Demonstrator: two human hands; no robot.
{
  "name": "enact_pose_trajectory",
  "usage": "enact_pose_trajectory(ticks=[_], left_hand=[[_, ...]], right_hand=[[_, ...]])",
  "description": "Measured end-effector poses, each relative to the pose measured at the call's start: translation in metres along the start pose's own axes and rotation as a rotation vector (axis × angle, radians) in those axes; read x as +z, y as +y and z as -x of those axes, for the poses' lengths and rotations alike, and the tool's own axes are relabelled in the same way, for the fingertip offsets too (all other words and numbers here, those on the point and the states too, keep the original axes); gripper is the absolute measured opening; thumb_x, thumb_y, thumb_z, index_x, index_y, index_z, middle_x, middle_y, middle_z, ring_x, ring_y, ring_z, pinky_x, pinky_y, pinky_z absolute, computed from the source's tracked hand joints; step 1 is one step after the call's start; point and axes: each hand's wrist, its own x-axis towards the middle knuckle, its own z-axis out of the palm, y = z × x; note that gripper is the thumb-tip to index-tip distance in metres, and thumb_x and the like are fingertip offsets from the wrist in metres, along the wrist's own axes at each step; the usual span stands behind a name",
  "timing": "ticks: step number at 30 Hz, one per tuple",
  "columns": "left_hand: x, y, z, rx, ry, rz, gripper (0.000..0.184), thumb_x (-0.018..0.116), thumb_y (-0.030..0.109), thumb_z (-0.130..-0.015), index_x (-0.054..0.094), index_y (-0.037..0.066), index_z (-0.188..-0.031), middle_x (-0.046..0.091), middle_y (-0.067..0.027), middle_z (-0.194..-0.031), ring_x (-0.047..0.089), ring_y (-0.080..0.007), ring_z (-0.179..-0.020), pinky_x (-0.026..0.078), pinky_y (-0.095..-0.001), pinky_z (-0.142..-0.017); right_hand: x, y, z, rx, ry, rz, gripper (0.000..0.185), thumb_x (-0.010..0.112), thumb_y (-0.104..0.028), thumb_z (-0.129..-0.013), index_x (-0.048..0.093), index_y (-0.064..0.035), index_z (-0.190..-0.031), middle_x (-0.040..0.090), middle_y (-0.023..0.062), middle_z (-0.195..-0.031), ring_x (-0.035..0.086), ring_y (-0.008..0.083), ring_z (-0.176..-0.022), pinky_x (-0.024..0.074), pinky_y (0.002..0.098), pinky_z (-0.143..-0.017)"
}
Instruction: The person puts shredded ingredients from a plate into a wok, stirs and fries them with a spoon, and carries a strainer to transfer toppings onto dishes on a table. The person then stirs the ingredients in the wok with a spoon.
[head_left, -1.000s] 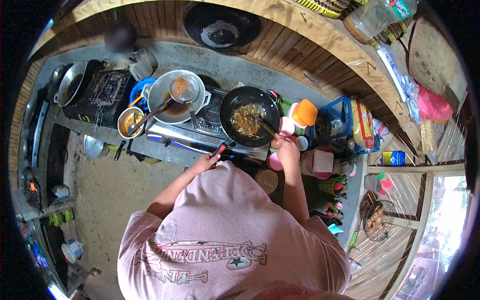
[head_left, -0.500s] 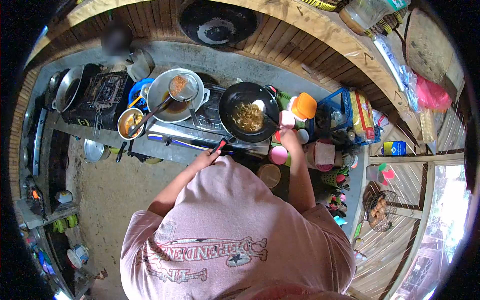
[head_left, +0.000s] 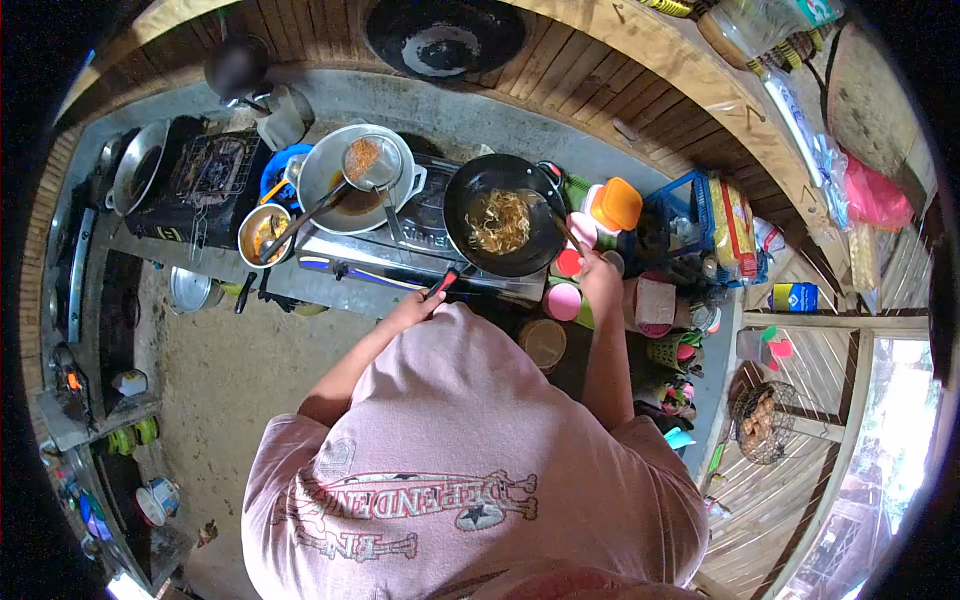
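My left hand (head_left: pixel 414 307) is closed around the red-and-black handle of a black frying pan (head_left: pixel 466 190) on the stove. Browned, shredded-looking food (head_left: pixel 500 223) sits in the pan with some liquid around it. Over the pan's right rim, my right hand (head_left: pixel 601 282) grips the dark handle of a long-handled cooking utensil (head_left: pixel 574 238). The utensil's head is hard to make out at the pan's right side. Left of the pan, a strainer (head_left: pixel 374 162) with orange-brown bits rests across a large pot (head_left: pixel 322 165) of brown liquid.
The gas stove (head_left: pixel 400 262) stands on a concrete counter. A small pot (head_left: pixel 247 228) of orange food is at the left, near a charcoal grill (head_left: pixel 215 170). An orange-lidded container (head_left: pixel 617 204), pink containers (head_left: pixel 562 301) and a blue crate (head_left: pixel 688 180) stand at the right.
My right hand has moved slightly up and right with the utensil. The pale round shape in the pan is no longer visible, and the food lies more spread out. My left hand stays on the handle.
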Motion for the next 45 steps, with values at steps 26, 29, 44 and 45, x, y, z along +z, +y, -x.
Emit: enact_pose_trajectory(ticks=[26, 29, 44, 45], left_hand=[[-0.002, 0.001, 0.001, -0.036, 0.012, -0.064, 0.05, 0.058, 0.057, -0.093, 0.065, 0.007, -0.094, 0.049, 0.0053, -0.064, 0.046, -0.0064, -0.058, 0.036, -0.0247, -0.053], [-0.002, 0.0, 0.001, -0.012, 0.0, -0.046, 0.051, 0.058, 0.058, -0.093, 0.065, 0.008, -0.093, 0.049, 0.0053, -0.064, 0.046, -0.0069, -0.058, 0.036, -0.0255, -0.053], [-0.001, 0.021, 0.012, -0.032, 0.011, -0.066, 0.054, 0.057, 0.06, -0.092, 0.065, 0.007, -0.094, 0.05, 0.0027, -0.062, 0.047, -0.0102, -0.058, 0.038, -0.029, -0.054], [-0.001, 0.017, 0.01, -0.032, 0.012, -0.065, 0.054, 0.057, 0.06, -0.092, 0.065, 0.007, -0.094, 0.05, 0.0027, -0.062, 0.047, -0.0102, -0.058, 0.038, -0.029, -0.054]], right_hand=[[0.083, 0.042, -0.014, 0.132, -0.068, -0.224, 0.032, 0.05, -0.022, -0.098, 0.066, -0.0084, -0.122, 0.067, 0.0279, -0.093, 0.067, 0.0406, -0.09, 0.0509, 0.0454, -0.079], [0.098, 0.045, -0.008, 0.144, -0.213, -0.565, 0.034, 0.054, -0.021, -0.098, 0.063, 0.0017, -0.122, 0.07, 0.023, -0.102, 0.069, 0.0314, -0.096, 0.0482, 0.0383, -0.087], [0.054, 0.016, 0.0, 0.127, -0.009, -0.205, 0.035, 0.055, -0.023, -0.097, 0.062, -0.0051, -0.126, 0.066, 0.0255, -0.108, 0.064, 0.0409, -0.101, 0.0495, 0.0443, -0.088], [0.068, 0.024, -0.001, 0.137, -0.03, -0.321, 0.036, 0.054, -0.023, -0.098, 0.062, -0.0019, -0.126, 0.067, 0.0254, -0.11, 0.065, 0.0397, -0.103, 0.0493, 0.0422, -0.09]])
